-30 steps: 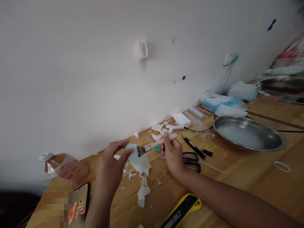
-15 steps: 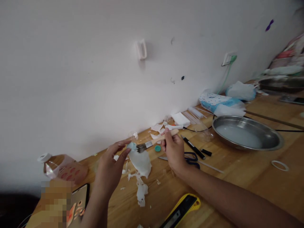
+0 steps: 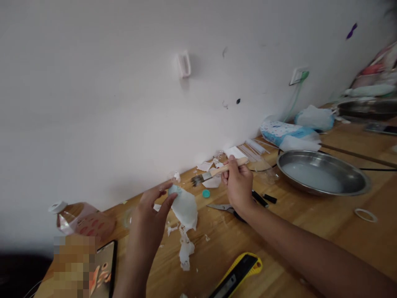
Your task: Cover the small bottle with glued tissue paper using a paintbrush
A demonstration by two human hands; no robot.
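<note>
My left hand [image 3: 153, 213] pinches the upper end of a pale, whitish piece [image 3: 185, 208] with a light blue tip, between thumb and fingers. The piece hangs or leans over the wooden table, and torn white scraps [image 3: 186, 250] lie just below it. In my right hand [image 3: 238, 184] is a brush [image 3: 217, 170], gripped by its light wooden handle. Its dark bristles point left, a little above and to the right of the whitish piece, apart from it. Near my right wrist lie scissors [image 3: 221, 207], partly hidden, and a black pen [image 3: 259, 198].
A steel bowl [image 3: 366, 184] with cloudy liquid stands at the right. A yellow and black cutter [image 3: 237, 275] lies at the front, a phone [image 3: 107, 265] and a bottle [image 3: 87, 219] at the left. Tissue packs [image 3: 288, 134] sit by the wall.
My right hand has moved right and slightly up with the brush, whose bristles have come away from the whitish piece. My left hand has shifted slightly right with the piece.
</note>
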